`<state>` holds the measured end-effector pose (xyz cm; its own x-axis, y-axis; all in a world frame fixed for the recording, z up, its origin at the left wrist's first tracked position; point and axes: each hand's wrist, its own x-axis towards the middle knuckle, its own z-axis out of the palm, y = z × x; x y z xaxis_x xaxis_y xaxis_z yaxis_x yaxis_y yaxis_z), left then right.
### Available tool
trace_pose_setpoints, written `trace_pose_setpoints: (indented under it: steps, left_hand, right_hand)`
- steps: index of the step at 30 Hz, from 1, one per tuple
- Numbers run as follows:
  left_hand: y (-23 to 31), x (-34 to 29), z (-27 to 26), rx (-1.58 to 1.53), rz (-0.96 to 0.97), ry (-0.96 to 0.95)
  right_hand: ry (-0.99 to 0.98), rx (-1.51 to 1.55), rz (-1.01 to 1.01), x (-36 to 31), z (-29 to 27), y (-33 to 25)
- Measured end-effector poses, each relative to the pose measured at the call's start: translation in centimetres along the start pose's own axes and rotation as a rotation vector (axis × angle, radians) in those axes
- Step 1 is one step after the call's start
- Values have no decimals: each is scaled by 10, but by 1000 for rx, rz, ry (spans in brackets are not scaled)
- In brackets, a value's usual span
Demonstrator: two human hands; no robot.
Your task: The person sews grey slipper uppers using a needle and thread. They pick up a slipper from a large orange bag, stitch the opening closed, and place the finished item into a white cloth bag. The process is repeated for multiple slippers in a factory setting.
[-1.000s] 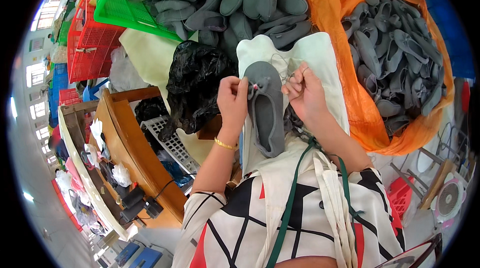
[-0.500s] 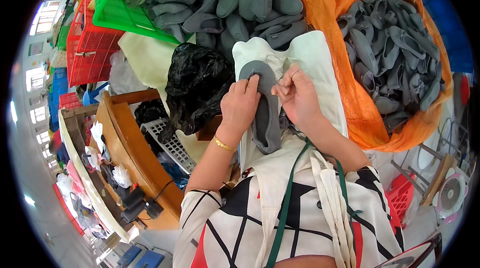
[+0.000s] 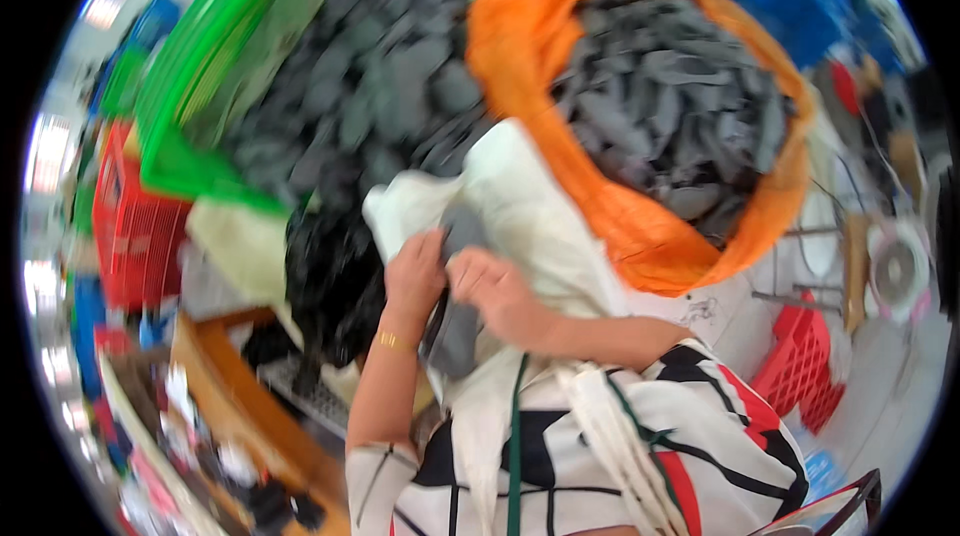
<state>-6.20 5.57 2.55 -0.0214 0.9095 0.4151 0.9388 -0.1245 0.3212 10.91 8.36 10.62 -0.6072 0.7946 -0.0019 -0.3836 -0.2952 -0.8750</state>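
Note:
A grey cloth shoe [image 3: 458, 336] lies lengthwise over white cloth [image 3: 540, 211] in front of me. My left hand [image 3: 415, 271] is closed around its left side, with a gold-coloured bracelet on the wrist. At the shoe's right edge is my right hand [image 3: 490, 286], its fingers bent and pinched together. Motion blur hides whatever lies between those fingertips. Both hands cover part of the shoe's upper half.
Beyond the cloth, a green crate [image 3: 165, 151] stands beside a heap of grey shoes [image 3: 370, 86]. An orange sack [image 3: 640, 246] full of grey shoes is at the right. Black plastic [image 3: 335, 286] and a wooden desk [image 3: 240, 386] are left; a fan [image 3: 898, 271] stands far right.
The view has turned, so the sack and crate appear further left and the picture is blurred. My right hand has come in from apart to the shoe's edge; my left keeps its hold.

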Motion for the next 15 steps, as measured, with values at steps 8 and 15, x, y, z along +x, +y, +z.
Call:
trace_pose_setpoints:
  steps: [8, 15]
  left_hand:
    - [18, 3, 50, -176, 84, -148]
    - [28, -2, 36, -548, -227, -446]
  right_hand:
    - [-34, -410, -231, -12, -55, -9]
    - [157, -1181, -888, 1, -102, -36]
